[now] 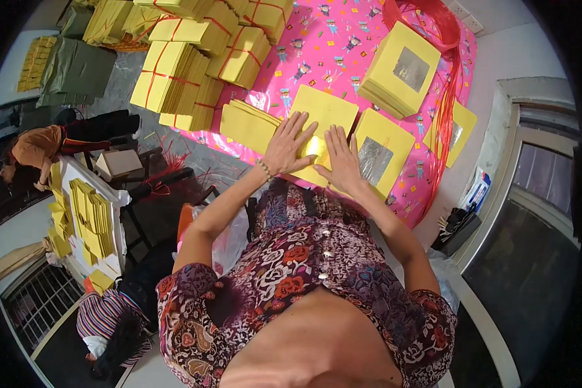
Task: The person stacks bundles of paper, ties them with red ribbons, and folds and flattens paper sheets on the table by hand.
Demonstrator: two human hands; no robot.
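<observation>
Both my hands lie flat, fingers stretched, on a yellow sheet of joss paper (pixel 324 107) with a shiny gold patch in its middle. My left hand (pixel 289 147) presses its left half, with a bead bracelet at the wrist. My right hand (pixel 343 163) rests on the right half, thumb turned toward the left hand. Neither hand grips anything. Just left is a slanted stack of yellow paper (pixel 246 128). Another yellow pile with a silver square (pixel 394 139) sits beside my right hand. How many sheets are under my hands is hidden.
Bundles tied with red strips (pixel 169 81) are heaped at the back left of the pink-covered table (pixel 317 48). A thick yellow stack (pixel 378 71) stands at the back right, near hanging red strips (pixel 445 110). Two people sit at a white table (pixel 113 226) on the left.
</observation>
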